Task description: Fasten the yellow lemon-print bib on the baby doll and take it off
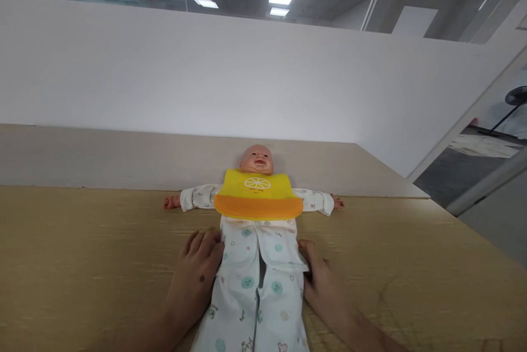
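A baby doll lies on its back, head away from me and arms spread wide. It wears a white patterned shirt and matching pants. A yellow bib with a citrus-slice print and an orange pocket covers its chest. My left hand rests at the doll's left-of-picture side, fingers curled and thumb side against the shirt's edge. On the other side, my right hand pinches the shirt near its lower hem. The fingertips of both hands are partly hidden.
Under the doll is a wooden tabletop, with a paler raised strip along its back. A white wall topped by glass stands behind. At right, beyond the table edge, are a doorway and a dark floor.
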Action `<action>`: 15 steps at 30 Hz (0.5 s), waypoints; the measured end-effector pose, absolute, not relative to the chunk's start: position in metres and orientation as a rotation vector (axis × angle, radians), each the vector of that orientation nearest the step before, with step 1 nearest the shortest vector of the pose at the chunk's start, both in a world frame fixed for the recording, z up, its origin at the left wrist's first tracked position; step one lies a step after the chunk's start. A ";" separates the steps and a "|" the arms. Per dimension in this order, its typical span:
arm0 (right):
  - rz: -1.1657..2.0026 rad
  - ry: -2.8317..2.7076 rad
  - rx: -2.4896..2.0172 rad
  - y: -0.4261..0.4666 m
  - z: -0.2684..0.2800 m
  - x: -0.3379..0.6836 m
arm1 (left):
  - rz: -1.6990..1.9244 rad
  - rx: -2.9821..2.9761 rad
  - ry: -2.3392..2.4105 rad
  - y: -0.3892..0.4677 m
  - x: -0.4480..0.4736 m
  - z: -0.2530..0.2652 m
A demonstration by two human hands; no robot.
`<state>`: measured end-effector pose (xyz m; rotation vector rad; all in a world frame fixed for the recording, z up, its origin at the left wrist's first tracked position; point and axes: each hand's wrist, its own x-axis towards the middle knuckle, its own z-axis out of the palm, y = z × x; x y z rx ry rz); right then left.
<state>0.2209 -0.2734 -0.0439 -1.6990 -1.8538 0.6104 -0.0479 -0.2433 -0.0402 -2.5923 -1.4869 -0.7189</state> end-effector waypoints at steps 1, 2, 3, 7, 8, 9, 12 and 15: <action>0.622 -1.865 -1.717 -0.274 -0.043 0.220 | -0.679 -2.580 -1.463 -0.243 -0.049 -0.041; 0.638 -1.875 -1.738 -0.274 -0.041 0.220 | -0.638 -2.574 -1.445 -0.242 -0.049 -0.041; 0.652 -1.884 -1.755 -0.274 -0.039 0.219 | -0.601 -2.575 -1.429 -0.242 -0.050 -0.041; 0.619 -1.890 -1.800 -0.275 -0.034 0.219 | -0.551 -2.585 -1.386 -0.240 -0.052 -0.039; 0.625 -1.897 -1.792 -0.275 -0.033 0.219 | -0.555 -2.596 -1.391 -0.240 -0.052 -0.038; 0.637 -1.902 -1.781 -0.275 -0.032 0.219 | -0.569 -2.607 -1.409 -0.240 -0.052 -0.037; 0.676 -1.906 -1.745 -0.276 -0.031 0.220 | -0.630 -2.660 -1.540 -0.242 -0.054 -0.034; 0.655 -1.908 -1.759 -0.276 -0.032 0.222 | -0.674 -2.718 -1.732 -0.243 -0.056 -0.032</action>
